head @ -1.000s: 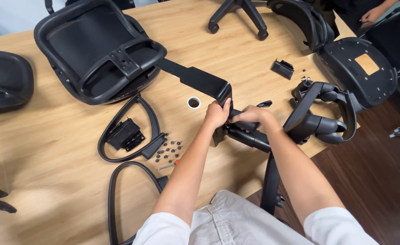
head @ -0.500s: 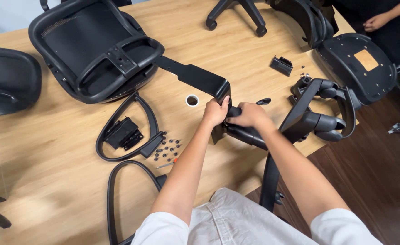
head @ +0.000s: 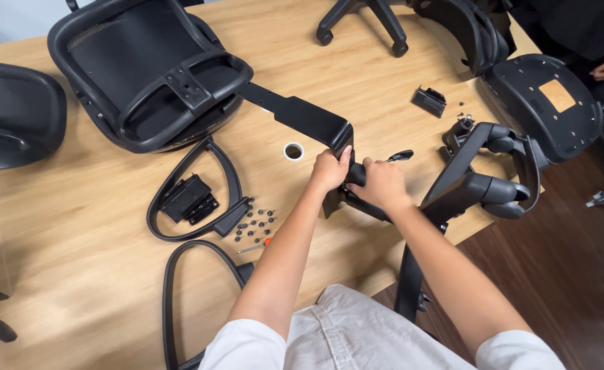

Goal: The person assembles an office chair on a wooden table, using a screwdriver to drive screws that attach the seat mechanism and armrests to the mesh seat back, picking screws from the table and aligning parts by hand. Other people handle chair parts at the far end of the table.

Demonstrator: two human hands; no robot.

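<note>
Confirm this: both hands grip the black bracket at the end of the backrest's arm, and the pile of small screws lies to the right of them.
Not quite. The head view shows the screws lying left of the left hand and right hand, beside the looped armrest. Both do grip the black bracket.

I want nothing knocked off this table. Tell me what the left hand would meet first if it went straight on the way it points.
The left hand points up the table and already grips the black bracket arm. Straight on, it would meet that bracket's bent end first; the mesh chair back lies further left. Depth is hard to judge.
</note>
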